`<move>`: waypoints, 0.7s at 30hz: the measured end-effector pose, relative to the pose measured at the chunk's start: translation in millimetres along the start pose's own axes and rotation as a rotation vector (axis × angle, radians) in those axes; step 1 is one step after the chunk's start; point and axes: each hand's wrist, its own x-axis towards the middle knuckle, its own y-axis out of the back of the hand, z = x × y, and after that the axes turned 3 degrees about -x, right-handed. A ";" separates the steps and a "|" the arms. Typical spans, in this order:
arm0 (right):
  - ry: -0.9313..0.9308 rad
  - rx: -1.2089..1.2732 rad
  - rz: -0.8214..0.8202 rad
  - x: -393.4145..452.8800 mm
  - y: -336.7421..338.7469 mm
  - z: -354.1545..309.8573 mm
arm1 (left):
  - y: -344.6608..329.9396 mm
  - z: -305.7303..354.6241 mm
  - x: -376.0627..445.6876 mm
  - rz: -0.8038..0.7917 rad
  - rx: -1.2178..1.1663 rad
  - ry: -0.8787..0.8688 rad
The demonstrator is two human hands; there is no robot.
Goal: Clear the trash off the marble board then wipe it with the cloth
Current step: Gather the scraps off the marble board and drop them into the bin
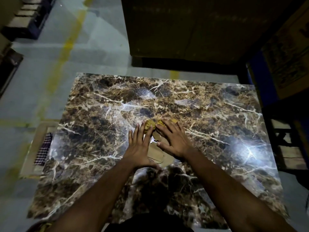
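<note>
Dim warehouse floor (50,64) of pale grey with worn yellow lines, dark cartons (192,25) beyond. Lying on it, a glossy brown marble board (217,114) veined in white. Near the board's middle, a heap of trash: crumpled yellow-brown paper wads (149,126) at the far end, flat torn cardboard scraps (160,154) at the near end, long axis running away from the person. Left hand (140,148) just left of the heap, fingers straight and spread, tips touching the wads, grasping nothing. Right hand (172,139) pressed flat over the heap's right side, fingers straight, likewise grasping nothing. Heap between both hands, equally near each; likely next a gathering squeeze inward. Off the board's left edge, a checked cloth (43,150) on flat cardboard (31,148), untouched.
</note>
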 end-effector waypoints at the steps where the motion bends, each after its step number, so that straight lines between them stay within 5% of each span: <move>1: -0.001 0.013 0.027 -6.6 -3.8 -1.8 | -1.3 0.0 -0.8 0.017 -0.002 -0.001; 14: -0.106 0.217 0.284 -24.5 -31.1 -36.6 | -19.1 36.9 9.4 0.331 -0.344 0.104; 21: -0.267 0.551 0.441 -5.3 -36.4 -49.2 | -30.4 44.5 20.5 0.468 -0.473 0.089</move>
